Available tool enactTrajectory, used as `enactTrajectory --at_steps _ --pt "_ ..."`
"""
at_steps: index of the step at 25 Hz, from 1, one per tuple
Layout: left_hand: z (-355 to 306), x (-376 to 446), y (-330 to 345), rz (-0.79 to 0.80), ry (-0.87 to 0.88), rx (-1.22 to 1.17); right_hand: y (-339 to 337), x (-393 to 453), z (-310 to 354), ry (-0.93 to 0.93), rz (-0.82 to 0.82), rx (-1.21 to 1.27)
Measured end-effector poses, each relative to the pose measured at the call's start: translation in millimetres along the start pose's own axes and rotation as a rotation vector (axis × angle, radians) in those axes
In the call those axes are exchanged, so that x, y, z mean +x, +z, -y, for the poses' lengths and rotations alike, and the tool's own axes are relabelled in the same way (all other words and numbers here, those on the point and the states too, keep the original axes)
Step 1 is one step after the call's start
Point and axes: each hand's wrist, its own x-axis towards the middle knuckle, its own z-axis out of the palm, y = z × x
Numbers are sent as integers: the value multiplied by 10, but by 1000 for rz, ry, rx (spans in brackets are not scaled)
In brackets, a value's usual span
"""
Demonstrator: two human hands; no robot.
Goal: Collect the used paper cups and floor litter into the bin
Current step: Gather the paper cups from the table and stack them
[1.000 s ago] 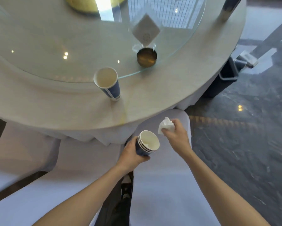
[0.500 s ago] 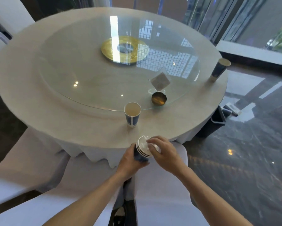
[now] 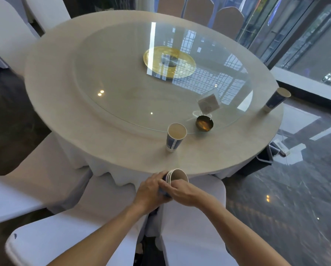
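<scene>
A nested stack of blue paper cups (image 3: 177, 175) tilts on its side just off the round table's near edge. My left hand (image 3: 151, 191) grips it from the left. My right hand (image 3: 183, 191) lies over its lower side, fingers curled on the rims. The white tissue from before is out of sight. A single blue paper cup (image 3: 175, 137) stands upright on the table (image 3: 122, 150) in front of the stack. Another blue cup (image 3: 276, 99) stands at the table's far right edge. A dark bin (image 3: 264, 162) sits on the floor under the right side.
A glass turntable (image 3: 122, 93) carries a gold disc (image 3: 169, 62), a clear card holder (image 3: 207, 103) and a brass ashtray (image 3: 204, 122). White-covered chairs (image 3: 193, 227) stand below my arms and around the table. Dark glossy floor (image 3: 295, 198) lies to the right.
My right hand brought the white tissue to the cup stack's mouth, and the tissue is gone from view. That hand now rests on the stack. The view rose to take in the whole table.
</scene>
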Motion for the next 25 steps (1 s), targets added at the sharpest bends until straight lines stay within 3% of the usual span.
enactTrajectory --at_steps 4,9,14,20,25 --pt "249 -54 -150 -135 -100 -209 -179 66 129 -172 -240 -25" --pt "427 -109 -357 -206 -187 -358 -475 449 102 -133 -715 60" --pt "592 -135 -609 -241 -258 -455 -754 992 -28 91 -737 139" --pt "755 -47 -856 -331 -291 -460 -863 1690 -186 193 -753 206" --pt "605 41 -942 -305 -250 -479 -704 1545 -322 177 -798 349"
